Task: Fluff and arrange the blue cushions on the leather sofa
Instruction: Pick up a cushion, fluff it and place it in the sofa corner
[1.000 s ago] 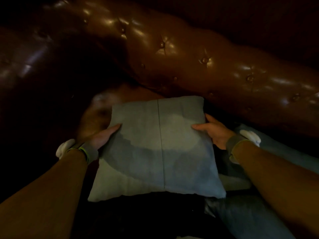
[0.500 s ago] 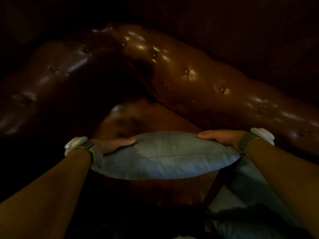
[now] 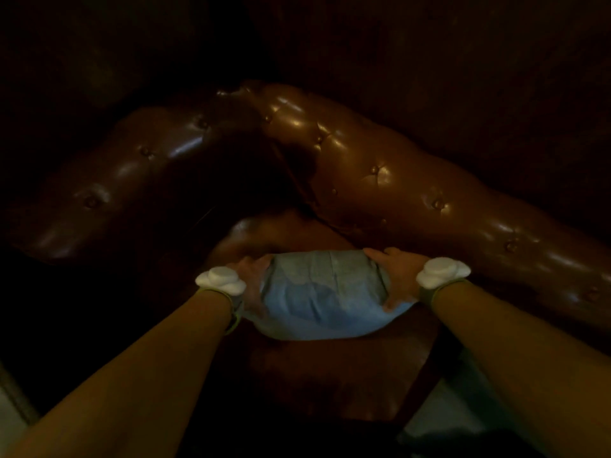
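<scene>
— What do we have in our grip?

— Our left hand [image 3: 253, 282] and right hand [image 3: 396, 276] clamp the two ends of a blue cushion [image 3: 322, 295], squeezing it into a plump roll between them, fingers curled over its top edge.

— And where is it?

— Held over the seat of the brown leather sofa [image 3: 380, 180]. The buttoned backrest runs from 12 o'clock to 3 o'clock of the cushion, the armrest toward 10 o'clock. White wrist devices [image 3: 220, 279] sit on both forearms. Pale blue fabric [image 3: 439, 414] shows at 5 o'clock, dim.
</scene>
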